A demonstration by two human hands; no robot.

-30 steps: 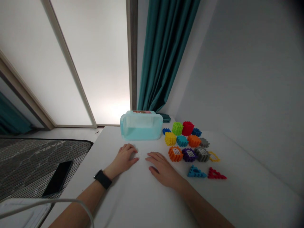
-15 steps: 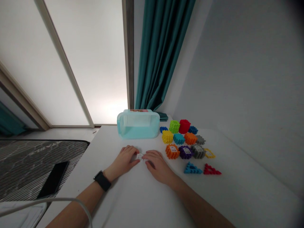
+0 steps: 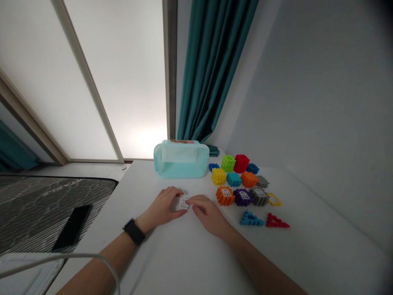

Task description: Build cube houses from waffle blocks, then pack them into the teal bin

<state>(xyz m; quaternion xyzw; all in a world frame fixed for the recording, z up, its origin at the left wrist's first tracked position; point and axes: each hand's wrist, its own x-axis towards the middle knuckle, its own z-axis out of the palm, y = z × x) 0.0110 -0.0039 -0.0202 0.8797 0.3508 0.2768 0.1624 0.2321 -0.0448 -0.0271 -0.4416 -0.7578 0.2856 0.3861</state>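
Left hand [image 3: 161,208] | right hand [image 3: 208,214] | both clamped on small white label [image 3: 183,203] (closer than before)

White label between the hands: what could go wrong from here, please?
The small white label sits between the left hand and right hand, so it may crease or stick to a finger. The right hand is also close to the orange block, which it might bump out of place.
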